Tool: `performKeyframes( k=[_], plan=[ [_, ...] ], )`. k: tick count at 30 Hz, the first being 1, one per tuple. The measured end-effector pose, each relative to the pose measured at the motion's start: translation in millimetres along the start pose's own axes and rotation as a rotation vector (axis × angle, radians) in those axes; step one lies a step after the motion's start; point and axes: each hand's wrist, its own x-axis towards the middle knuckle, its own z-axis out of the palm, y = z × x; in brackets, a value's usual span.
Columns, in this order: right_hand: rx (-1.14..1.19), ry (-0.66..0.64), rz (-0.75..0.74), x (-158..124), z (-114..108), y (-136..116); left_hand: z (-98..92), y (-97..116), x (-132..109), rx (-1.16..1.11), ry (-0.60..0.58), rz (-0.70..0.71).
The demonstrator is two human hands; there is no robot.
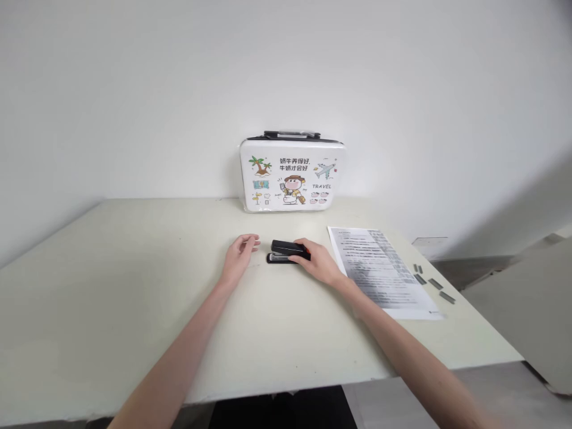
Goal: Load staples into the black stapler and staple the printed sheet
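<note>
A black stapler (286, 246) lies lengthwise on the table, its front end pointing left and a gap showing between its upper arm and base. My right hand (320, 261) grips the stapler's rear end, fingers over the top and thumb along the near side. Part of that end is hidden by the hand; a bit of red shows near the fingers. Just left of the stapler's front, my left hand (241, 255) rests on its edge with loosely curled fingers apart, holding nothing and not touching the stapler.
A printed sheet of paper (379, 268) lies to the right, partly under my right forearm. Several staple strips (434, 284) sit near the right edge of the pale table (134, 286). A white cartoon-printed case (292, 176) stands at the back against the wall (179, 89).
</note>
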Motion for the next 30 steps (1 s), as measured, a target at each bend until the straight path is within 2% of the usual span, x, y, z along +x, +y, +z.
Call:
performKeyframes(
  k=[4,10,17,25,30],
  plan=[
    [0.081,0.0,0.025,-1,-4,3,2.0,2,-1,0.021,0.002,-0.015],
    [0.006,0.142,0.129,-4,-5,9,5.2,8,-4,0.06,0.034,-0.032],
    [-0.041,0.147,0.145,-5,1,9,5.2,13,-4,0.021,0.133,-0.019],
    [-0.061,0.15,0.178,-7,3,8,-9.2,9,7,-0.068,0.218,-0.025],
    [-0.065,0.175,0.159,-8,5,2,-10.2,11,6,-0.091,0.183,-0.046]
  ],
)
